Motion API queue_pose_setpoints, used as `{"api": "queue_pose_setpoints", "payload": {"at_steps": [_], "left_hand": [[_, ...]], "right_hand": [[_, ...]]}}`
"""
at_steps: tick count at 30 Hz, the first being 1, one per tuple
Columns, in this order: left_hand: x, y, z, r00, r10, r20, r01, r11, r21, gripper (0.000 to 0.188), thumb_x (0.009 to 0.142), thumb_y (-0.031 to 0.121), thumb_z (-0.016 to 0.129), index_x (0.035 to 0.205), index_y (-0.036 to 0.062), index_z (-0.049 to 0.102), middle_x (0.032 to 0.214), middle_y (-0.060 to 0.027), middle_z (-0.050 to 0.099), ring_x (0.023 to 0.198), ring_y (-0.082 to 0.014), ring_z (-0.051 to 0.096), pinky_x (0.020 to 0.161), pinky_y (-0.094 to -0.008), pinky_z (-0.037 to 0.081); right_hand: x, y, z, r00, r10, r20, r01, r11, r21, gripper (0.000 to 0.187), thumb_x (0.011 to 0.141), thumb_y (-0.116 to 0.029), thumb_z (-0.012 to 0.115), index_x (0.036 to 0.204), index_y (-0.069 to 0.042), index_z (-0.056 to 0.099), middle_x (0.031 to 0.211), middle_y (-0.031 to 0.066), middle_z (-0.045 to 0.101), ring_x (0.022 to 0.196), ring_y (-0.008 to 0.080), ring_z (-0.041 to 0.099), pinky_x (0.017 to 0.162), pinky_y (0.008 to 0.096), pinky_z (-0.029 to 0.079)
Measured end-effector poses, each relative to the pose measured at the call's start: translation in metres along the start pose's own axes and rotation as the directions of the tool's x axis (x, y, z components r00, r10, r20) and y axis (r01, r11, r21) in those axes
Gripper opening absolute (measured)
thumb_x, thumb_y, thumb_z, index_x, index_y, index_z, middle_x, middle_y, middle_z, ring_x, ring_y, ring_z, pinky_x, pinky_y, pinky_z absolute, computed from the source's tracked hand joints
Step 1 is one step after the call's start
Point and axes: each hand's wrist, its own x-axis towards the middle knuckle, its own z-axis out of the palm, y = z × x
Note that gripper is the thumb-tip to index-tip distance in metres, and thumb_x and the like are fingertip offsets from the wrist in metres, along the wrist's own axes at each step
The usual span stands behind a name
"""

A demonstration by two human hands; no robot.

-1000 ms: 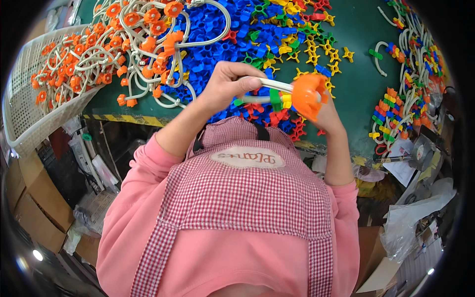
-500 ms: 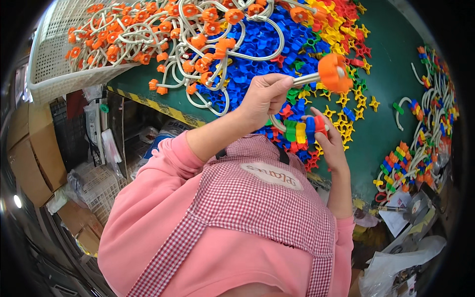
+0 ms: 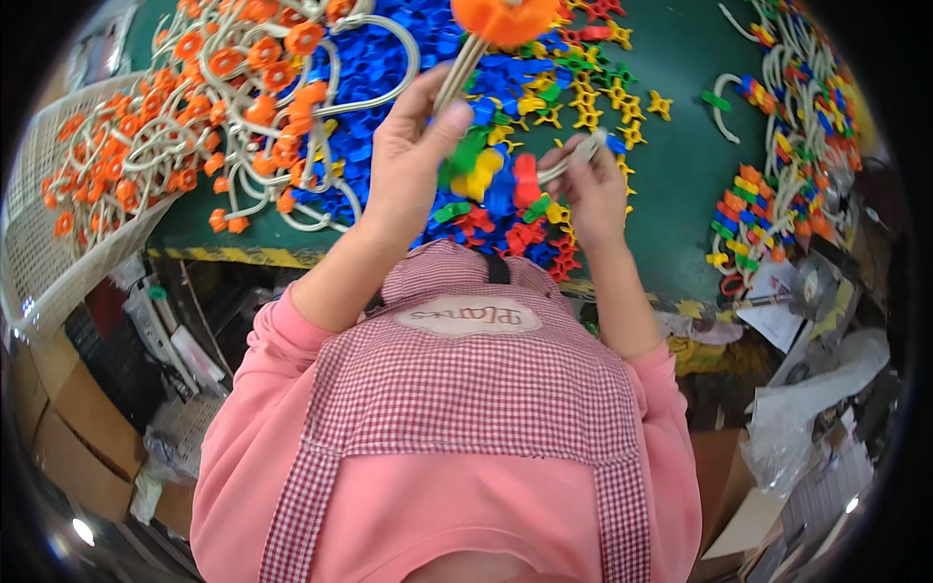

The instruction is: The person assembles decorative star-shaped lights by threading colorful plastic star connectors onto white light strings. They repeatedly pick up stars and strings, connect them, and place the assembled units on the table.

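My left hand (image 3: 408, 160) is closed round a doubled cream rope (image 3: 460, 76). At the rope's far end sits an orange plastic piece (image 3: 505, 19), cut off by the top edge. Between my hands, a green piece (image 3: 465, 155), a yellow piece (image 3: 481, 177), a blue piece (image 3: 500, 199) and a red piece (image 3: 526, 180) sit in a row, blurred by motion. The rope's pale end (image 3: 588, 146) sticks out past the red piece, and my right hand (image 3: 593, 199) pinches it.
Loose blue pieces (image 3: 369, 107) and yellow pieces (image 3: 586, 102) cover much of the green table (image 3: 671, 185). A white basket (image 3: 39, 204) of ropes with orange pieces stands at the left. Strung coloured ropes (image 3: 787, 146) are heaped at the right.
The whole view has shifted, with the table contents further left. My right hand has left the coloured pieces and now grips the rope end beyond them. The orange piece points more upward.
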Motion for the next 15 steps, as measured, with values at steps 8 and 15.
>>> {"api": "queue_pose_setpoints", "payload": {"at_steps": [8,15], "left_hand": [[0.037,-0.078,-0.098,0.960,0.263,0.091,-0.120,0.097,0.988,0.073,0.076,0.026,0.069,0.136,0.0076,0.034,0.133,-0.0183,0.038,0.124,-0.0358,0.033,0.099,-0.0482,0.030],[0.051,-0.065,-0.096,0.974,0.048,0.221,-0.214,-0.119,0.970,0.032,0.082,0.025,0.062,0.109,0.0092,0.057,0.086,-0.0123,0.061,0.081,-0.0300,0.059,0.072,-0.0438,0.044]], "right_hand": [[0.094,-0.038,-0.306,0.588,-0.196,-0.785,0.240,0.969,-0.063,0.034,0.093,-0.019,0.049,0.112,0.009,0.044,0.103,0.0193,0.056,0.085,0.0265,0.059,0.074,0.0377,0.053],[0.138,0.031,-0.186,0.884,-0.462,-0.067,-0.039,0.069,-0.997,0.059,0.078,-0.035,0.064,0.131,-0.015,0.046,0.138,0.0088,0.039,0.128,0.0336,0.032,0.099,0.0516,0.032]]}}
